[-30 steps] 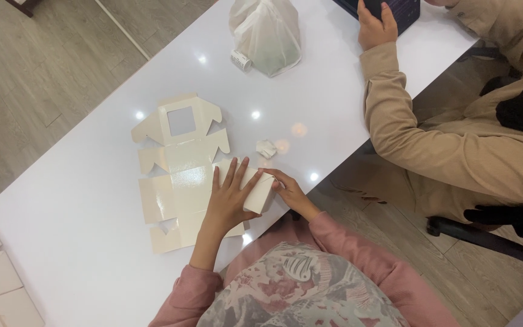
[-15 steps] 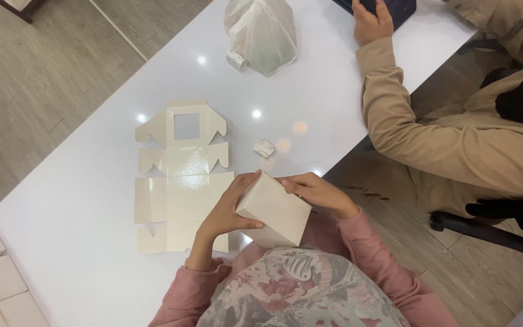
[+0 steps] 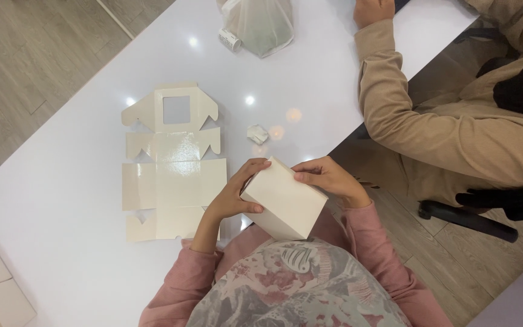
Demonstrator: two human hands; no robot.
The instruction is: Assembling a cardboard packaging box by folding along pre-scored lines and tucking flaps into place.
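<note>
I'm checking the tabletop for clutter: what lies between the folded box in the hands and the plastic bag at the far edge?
In the head view, only a small crumpled paper scrap lies between the folded box and plastic bag.

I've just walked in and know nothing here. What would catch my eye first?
Probably the cream folded box, held between the left hand and right hand at the white table's near edge. Just left of it lies a flat unfolded box blank with a square window. At the far right, another person's tan sleeve rests on the table.

Your left hand (image 3: pixel 228 197) and right hand (image 3: pixel 328 178) hold a folded box (image 3: pixel 282 203) beside the flat cutout (image 3: pixel 174 163) on the table (image 3: pixel 62 200).
</note>
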